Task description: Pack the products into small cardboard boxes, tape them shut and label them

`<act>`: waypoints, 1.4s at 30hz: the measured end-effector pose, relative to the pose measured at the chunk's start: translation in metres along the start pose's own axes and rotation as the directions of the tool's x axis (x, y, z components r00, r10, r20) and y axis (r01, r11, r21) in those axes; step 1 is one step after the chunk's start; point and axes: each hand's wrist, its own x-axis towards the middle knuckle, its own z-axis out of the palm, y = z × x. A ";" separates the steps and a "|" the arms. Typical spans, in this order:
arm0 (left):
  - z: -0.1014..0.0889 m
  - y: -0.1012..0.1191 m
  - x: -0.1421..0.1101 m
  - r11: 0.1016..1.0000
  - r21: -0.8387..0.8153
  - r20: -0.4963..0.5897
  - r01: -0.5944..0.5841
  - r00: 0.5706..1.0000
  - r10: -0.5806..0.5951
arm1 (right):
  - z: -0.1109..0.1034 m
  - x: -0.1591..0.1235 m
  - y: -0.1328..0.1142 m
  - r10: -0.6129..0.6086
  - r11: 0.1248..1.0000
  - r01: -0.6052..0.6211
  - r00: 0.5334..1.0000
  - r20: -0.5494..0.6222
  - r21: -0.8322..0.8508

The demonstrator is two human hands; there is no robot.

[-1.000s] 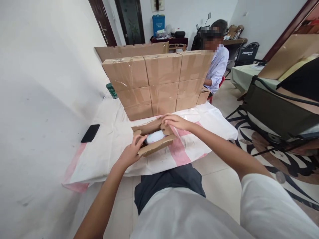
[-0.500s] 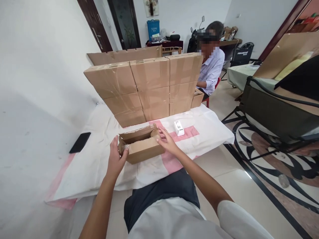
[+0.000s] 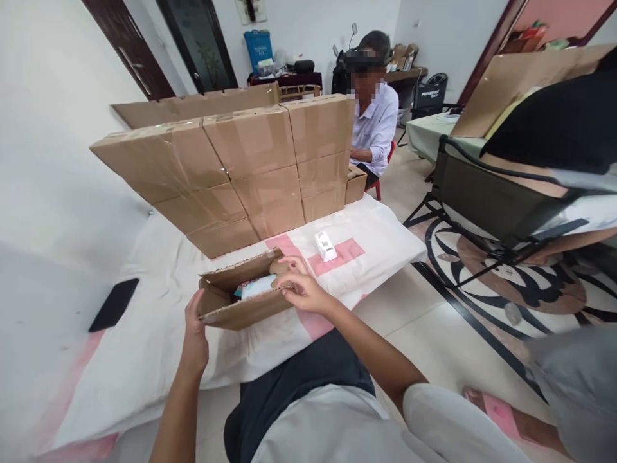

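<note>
An open cardboard box [image 3: 248, 313] stands on the white and pink cloth near my side of the table. Inside lies a white and teal packet [image 3: 258, 287], partly covered by the box wall. My left hand [image 3: 195, 337] grips the box's left end, some of its fingers hidden by the cardboard. At the opposite end, my right hand [image 3: 303, 289] has its fingers bent around the end flap, thumb by the near edge. A small white device [image 3: 325, 246] lies on the cloth just beyond my right hand.
Taped cardboard boxes [image 3: 263, 190] form a wall across the table's far side. A flat black object [image 3: 114, 304] lies at the left. Behind the boxes sits a person in a light shirt [image 3: 378, 122]. Another person occupies the folding chair [image 3: 486, 199] on the right.
The box's top has opened wider, and the packet inside now shows. Both hands stay at its ends, the right one further over the flap. The whole view has shifted.
</note>
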 end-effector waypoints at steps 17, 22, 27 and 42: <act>0.008 0.031 0.014 0.992 0.037 0.032 0.125 0.992 -0.126 | 0.027 -0.007 0.019 0.194 0.979 -0.182 0.968 -0.157 0.092; 0.006 0.022 0.018 0.984 0.176 0.014 -0.001 1.000 -0.002 | 0.023 -0.003 0.029 0.204 0.974 -0.186 0.968 -0.148 0.127; 0.000 0.031 0.022 0.958 0.286 -0.011 -0.024 1.000 0.029 | 0.020 -0.003 0.035 0.181 0.974 -0.160 0.976 -0.125 0.158; 0.023 0.085 0.009 0.547 0.817 0.210 -0.181 0.978 0.009 | -0.098 -0.006 0.119 0.694 0.657 -0.737 0.508 -0.510 0.160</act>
